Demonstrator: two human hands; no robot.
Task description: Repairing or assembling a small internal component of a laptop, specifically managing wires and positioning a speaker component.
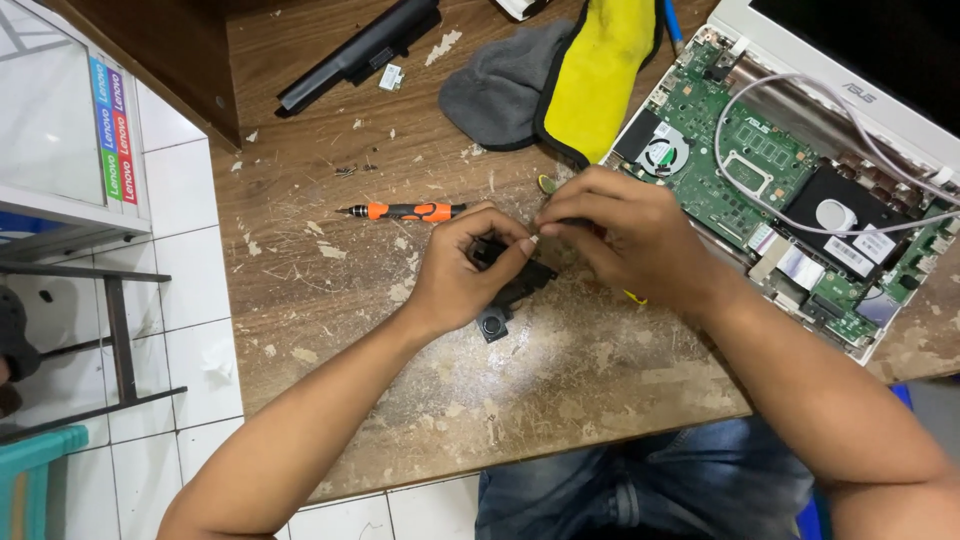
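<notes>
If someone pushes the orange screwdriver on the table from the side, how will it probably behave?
The screwdriver looks slim and round, lying flat on the table, so it would probably roll rather than slide. It seems light and stiff. The worn, flaky surface might stop it soon.

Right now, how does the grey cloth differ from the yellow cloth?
The grey cloth is dull and bunched into a rounded heap; the yellow cloth is bright, longer and black-edged. The yellow one overlaps the grey one and reaches the opened laptop. Both lie on the wooden table, untouched by either hand.
</notes>
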